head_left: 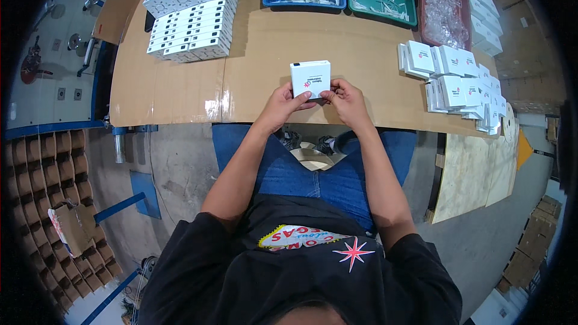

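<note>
Between my two hands is a small, flat white box (310, 76) with a printed front and a dark patch at its upper left corner. My left hand (287, 106) grips its lower left side, thumb across the front. At the lower right corner, my right hand (345, 103) pinches the box between thumb and fingers. The box is held up near the table's front edge. My fingers behind it are partly hidden.
Stacked white boxes (191, 33) stand at the table's (180, 90) back left. Blue (274, 5) and green trays (410, 22) of small white parts and a red tray (462, 0) of clear pieces line the back. More small white boxes (453, 91) lie piled at the right.
</note>
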Demonstrator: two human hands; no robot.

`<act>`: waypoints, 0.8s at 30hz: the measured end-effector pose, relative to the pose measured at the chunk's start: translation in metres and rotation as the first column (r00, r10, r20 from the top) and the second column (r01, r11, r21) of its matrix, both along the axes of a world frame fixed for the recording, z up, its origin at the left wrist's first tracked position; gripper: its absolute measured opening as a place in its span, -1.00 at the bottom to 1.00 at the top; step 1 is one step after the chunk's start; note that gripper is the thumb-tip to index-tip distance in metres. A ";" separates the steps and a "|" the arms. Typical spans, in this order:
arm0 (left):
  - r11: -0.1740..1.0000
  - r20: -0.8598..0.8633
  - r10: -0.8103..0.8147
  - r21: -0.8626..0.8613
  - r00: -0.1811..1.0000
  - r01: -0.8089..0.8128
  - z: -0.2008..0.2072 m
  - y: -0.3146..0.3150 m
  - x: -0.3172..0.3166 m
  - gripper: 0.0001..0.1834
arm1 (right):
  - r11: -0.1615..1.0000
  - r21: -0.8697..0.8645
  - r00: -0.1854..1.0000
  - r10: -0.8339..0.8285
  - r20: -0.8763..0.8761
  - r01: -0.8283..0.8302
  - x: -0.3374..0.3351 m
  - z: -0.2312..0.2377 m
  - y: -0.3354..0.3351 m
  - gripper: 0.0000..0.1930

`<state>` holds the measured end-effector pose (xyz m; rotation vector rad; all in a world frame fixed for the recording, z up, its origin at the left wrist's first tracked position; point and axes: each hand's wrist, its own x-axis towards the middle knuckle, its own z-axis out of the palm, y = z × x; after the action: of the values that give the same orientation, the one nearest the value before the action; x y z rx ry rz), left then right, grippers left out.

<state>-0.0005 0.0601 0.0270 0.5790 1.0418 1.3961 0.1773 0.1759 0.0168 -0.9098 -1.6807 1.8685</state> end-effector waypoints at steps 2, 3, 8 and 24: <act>1.000 -0.025 -0.006 0.007 1.000 0.006 -0.003 -0.001 -0.001 -0.62 | 1.000 0.006 1.000 -0.003 -0.025 0.003 -0.001 0.001 0.000 -0.76; 1.000 -0.050 -0.013 0.013 0.999 0.014 -0.004 -0.001 -0.001 -0.62 | 1.000 -0.017 1.000 -0.002 -0.023 0.001 -0.001 0.001 0.000 -0.76; 0.999 -0.103 0.032 0.047 0.994 -0.027 -0.005 0.000 0.006 -0.58 | 1.000 0.006 0.993 -0.013 -0.114 0.014 0.002 -0.002 0.003 -0.74; 0.994 -0.161 0.091 0.070 0.983 -0.081 -0.018 -0.002 0.010 -0.62 | 0.996 -0.084 0.994 -0.035 -0.107 0.026 0.008 0.000 0.009 -0.73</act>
<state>0.0091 0.0577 0.0092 0.7119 1.1695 1.4803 0.1856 0.1853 0.0167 -0.8454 -1.5277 1.9424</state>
